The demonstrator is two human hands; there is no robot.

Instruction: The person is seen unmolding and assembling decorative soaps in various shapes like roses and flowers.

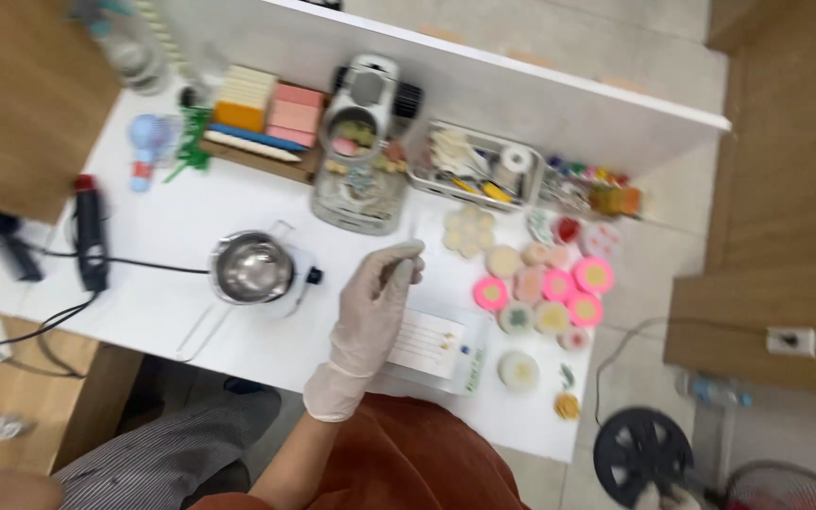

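— Grip first: which hand, and how set?
— Left hand [375, 302], in a pale glove. Fingertips pressed together, pinching a thin pale stick [412, 238] near its lower end. Stick upright, tip pointing away from the wrist. Blurred, so exact finger count impossible to tell. Right hand nowhere in frame.

— Surroundings, counted off from the pinch?
— Steel pot [253, 268] on a small white warmer, near, on the back-of-hand side; looks empty and shiny. White printed card [427, 342] just beside the wrist, on the thumb side. Cluster of round pink and cream discs [559, 283] farther out the same way. Grey machine [363, 142] beyond the stick's tip. Tray of coloured blocks [266, 113] past the pot, well apart. Black tool with red cap [90, 236] well beyond the pot, cord trailing over the white table [172, 227].

— Step in hand?
— By judgement, a carrying pause: stick lifted clear of the table, touching neither pot nor discs, hovering between the two.

— Demands of any move from here?
— Steady pinch, since so slim a stick rolls easily between gloved tips. Clear path over the pot handle if going that way; light touch near the discs, packed close and easily nudged.
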